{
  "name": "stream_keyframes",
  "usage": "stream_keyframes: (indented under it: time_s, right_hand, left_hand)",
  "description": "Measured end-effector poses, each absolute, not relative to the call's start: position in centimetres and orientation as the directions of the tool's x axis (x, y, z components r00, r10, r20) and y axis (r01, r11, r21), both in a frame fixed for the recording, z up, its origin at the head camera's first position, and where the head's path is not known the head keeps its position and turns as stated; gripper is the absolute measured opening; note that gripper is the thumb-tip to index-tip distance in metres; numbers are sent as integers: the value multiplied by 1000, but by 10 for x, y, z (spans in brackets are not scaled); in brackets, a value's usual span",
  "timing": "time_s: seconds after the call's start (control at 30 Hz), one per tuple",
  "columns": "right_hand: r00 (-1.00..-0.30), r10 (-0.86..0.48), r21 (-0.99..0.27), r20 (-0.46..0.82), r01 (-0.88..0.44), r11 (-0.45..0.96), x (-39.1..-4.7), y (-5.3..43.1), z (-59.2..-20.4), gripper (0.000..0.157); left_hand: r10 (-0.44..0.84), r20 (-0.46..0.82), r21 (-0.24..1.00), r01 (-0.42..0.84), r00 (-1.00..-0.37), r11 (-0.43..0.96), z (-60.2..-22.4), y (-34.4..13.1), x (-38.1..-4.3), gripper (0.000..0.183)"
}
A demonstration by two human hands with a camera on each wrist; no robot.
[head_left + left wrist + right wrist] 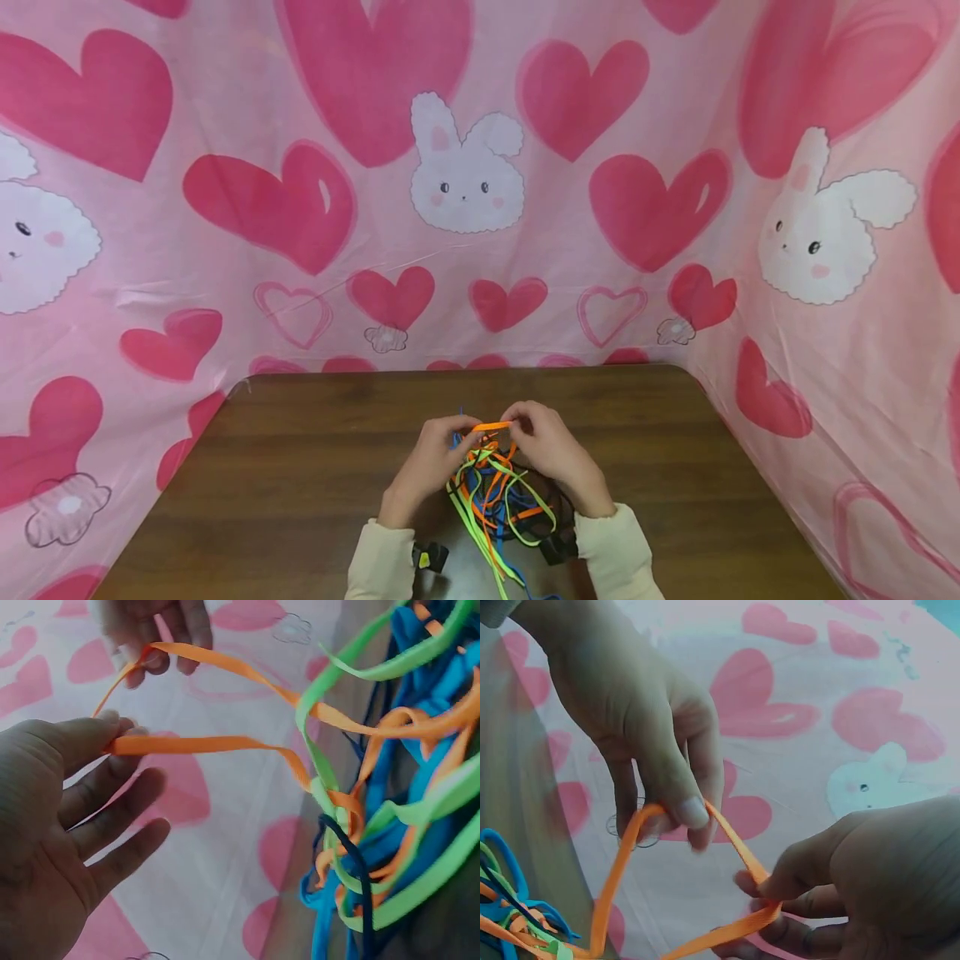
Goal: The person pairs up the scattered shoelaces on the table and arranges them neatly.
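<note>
My left hand point(431, 457) and right hand point(553, 450) both pinch a flat orange lace point(492, 426), a short stretch of it running between their fingertips. In the left wrist view, two strands of the orange lace point(202, 744) lead from the hands to the tangle. The left thumb and index finger pinch one strand there, the other fingers spread out. In the right wrist view the lace bends at each pinch. Below the hands lies a tangle of more orange, yellow-green laces point(467, 510) and blue laces point(409, 712), with thin dark cords among them.
The tangle lies on a dark brown wooden table point(315, 475). Loose lace ends trail toward the near edge. Black wrist gear point(431, 557) shows by the left sleeve. A pink cloth point(465, 275) with hearts and rabbits hangs behind the table and at both sides.
</note>
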State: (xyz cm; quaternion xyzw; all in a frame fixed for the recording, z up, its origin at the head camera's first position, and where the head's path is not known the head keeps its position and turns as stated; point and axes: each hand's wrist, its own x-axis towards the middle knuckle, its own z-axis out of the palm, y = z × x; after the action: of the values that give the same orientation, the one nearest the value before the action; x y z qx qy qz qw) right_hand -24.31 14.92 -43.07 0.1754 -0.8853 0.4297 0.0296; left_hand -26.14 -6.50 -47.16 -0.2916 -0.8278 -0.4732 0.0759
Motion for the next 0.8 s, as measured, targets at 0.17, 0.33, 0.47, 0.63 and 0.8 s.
stream_keyframes:
  time_s: [0.17, 0.33, 0.47, 0.63, 0.8]
  right_hand:
    - [-944, -214, -777, 250, -328, 537, -243, 154, -426, 11]
    - [-952, -140, -804, 271, -304, 511, -243, 162, -421, 13]
    - [-955, -134, -810, 265, -296, 506, -241, 171, -416, 14]
    - [-951, -178, -771, 253, -309, 556, -239, 181, -413, 12]
    - [-945, -235, -764, 226, -321, 560, -237, 191, -411, 11]
  left_hand:
    - [341, 441, 760, 548, -830, 351, -467, -64, -259, 14]
    - [310, 448, 779, 536, -839, 325, -466, -63, -260, 12]
    - [296, 446, 791, 527, -845, 310, -462, -64, -259, 12]
    - [250, 440, 814, 501, -862, 295, -456, -70, -255, 16]
    - [200, 458, 817, 499, -866, 288, -454, -73, -255, 19]
